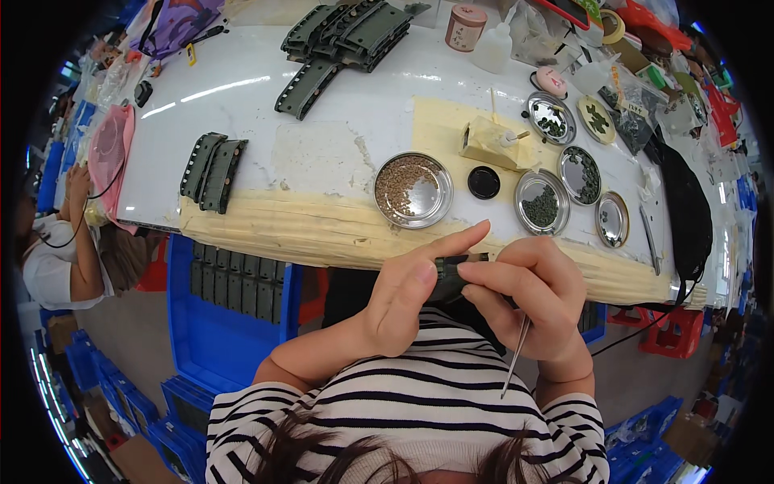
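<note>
In front of my chest, my left hand (399, 300) grips a small dark green plastic part (446, 281), its index finger stretched out along the top. My right hand (542, 297) pinches the part's right end between thumb and fingers. A pair of metal tweezers (515, 359) is tucked in that same hand, its tip pointing down toward my striped shirt. Just beyond the hands stand a round metal dish of small tan pieces (426, 211), a black round cap (484, 183) and a metal dish of dark green bits (522, 211).
Green curved parts (211, 173) lie at the left, with a stack of them (355, 36) at the back. A paper-wrapped block (493, 145) holds thin sticks. A blue bin (230, 339) with green parts sits below the padded table edge (306, 234). Another person (60, 250) sits far left.
</note>
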A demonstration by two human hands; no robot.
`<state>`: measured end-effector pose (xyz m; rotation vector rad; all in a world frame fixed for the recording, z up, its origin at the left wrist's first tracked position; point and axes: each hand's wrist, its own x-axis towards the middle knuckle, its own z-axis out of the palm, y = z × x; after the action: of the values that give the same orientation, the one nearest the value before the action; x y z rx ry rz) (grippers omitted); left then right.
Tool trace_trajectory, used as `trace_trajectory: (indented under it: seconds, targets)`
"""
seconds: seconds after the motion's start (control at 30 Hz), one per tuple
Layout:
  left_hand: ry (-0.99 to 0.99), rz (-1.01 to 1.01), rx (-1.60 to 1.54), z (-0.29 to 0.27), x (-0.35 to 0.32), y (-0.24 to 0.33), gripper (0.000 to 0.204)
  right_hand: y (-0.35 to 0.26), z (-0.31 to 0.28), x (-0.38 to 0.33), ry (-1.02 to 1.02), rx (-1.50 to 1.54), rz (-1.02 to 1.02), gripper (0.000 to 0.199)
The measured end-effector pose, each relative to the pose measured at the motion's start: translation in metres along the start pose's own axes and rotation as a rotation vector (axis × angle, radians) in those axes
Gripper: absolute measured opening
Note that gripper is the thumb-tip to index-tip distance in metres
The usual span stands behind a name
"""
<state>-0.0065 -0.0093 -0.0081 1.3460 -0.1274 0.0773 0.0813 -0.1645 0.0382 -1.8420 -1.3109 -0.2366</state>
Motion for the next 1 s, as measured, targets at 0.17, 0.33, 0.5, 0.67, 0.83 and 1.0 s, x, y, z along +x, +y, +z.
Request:
trace_trajectory:
  seconds: [0.17, 0.33, 0.5, 0.67, 0.83, 1.0]
  targets:
    - [0.013, 0.071, 0.143, 0.001, 0.0, -0.004, 0.066, 0.0, 0.008, 0.004, 0.016, -0.032, -0.108, 0.026]
    - [0.014, 0.102, 0.069, -0.001, -0.003, -0.006, 0.052, 0.001, 0.009, 0.004, -0.033, -0.09, -0.15, 0.027]
    - [0.01, 0.129, 0.082, -0.001, -0.001, -0.005, 0.053, -0.004, 0.009, 0.004, -0.031, -0.106, -0.116, 0.028]
    - [0.023, -0.037, -0.404, -0.009, 0.004, -0.001, 0.064, 0.007, -0.009, 0.016, 0.245, -0.04, 0.042, 0.028]
    - [0.178, -0.187, -0.504, -0.008, 0.02, 0.003, 0.053, 0.051, -0.02, 0.029, 0.316, -0.231, 0.304, 0.017]
    - [0.097, -0.233, -0.878, -0.011, 0.03, -0.007, 0.036, 0.076, -0.013, 0.034, 0.235, -0.229, 0.375, 0.017]
